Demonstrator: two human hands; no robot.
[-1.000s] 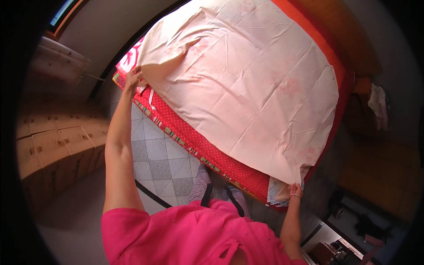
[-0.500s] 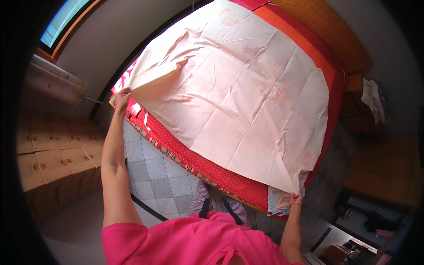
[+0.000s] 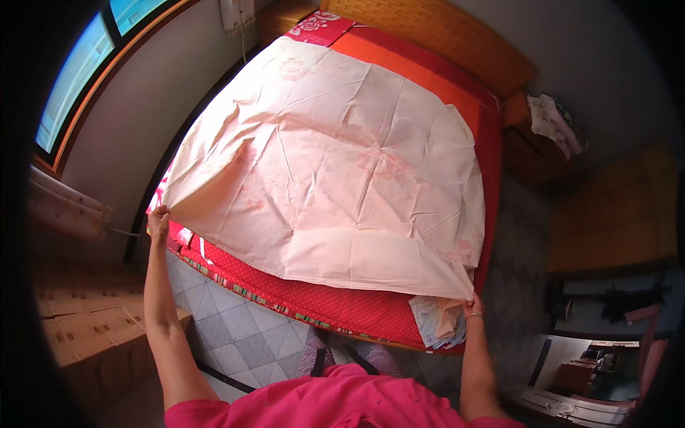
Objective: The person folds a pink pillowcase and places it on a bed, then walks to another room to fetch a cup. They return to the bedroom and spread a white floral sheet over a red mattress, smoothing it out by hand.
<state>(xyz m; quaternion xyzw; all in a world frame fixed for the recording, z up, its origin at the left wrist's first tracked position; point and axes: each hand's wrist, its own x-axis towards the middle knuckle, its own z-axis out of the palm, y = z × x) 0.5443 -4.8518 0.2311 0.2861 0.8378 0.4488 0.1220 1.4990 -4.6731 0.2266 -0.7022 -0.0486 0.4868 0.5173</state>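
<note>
A large pale pink sheet (image 3: 342, 178) with faint flower patches and creases is spread over the bed. My left hand (image 3: 159, 220) is closed on its near left corner, close to the bed's left edge. At the near right, my right hand (image 3: 472, 307) pinches the opposite corner. Between both hands the sheet's near edge runs fairly taut, with a raised fold by the left hand. Beneath it shows the red dotted mattress cover (image 3: 321, 299). A small pile of folded cloths (image 3: 437, 319), light blue and peach, lies on the bed beside my right hand.
A wooden headboard (image 3: 435, 39) borders the far side, with a nightstand (image 3: 531, 139) bearing cloths at its right. Cardboard boxes (image 3: 93, 321) line the left, below the window (image 3: 85, 71). Grey tiles (image 3: 242, 335) cover the floor before my legs.
My view has tilted up, showing more of the headboard and window. Both hands keep hold of the sheet's corners. The near right corner has lifted away from the folded cloths, which show more fully.
</note>
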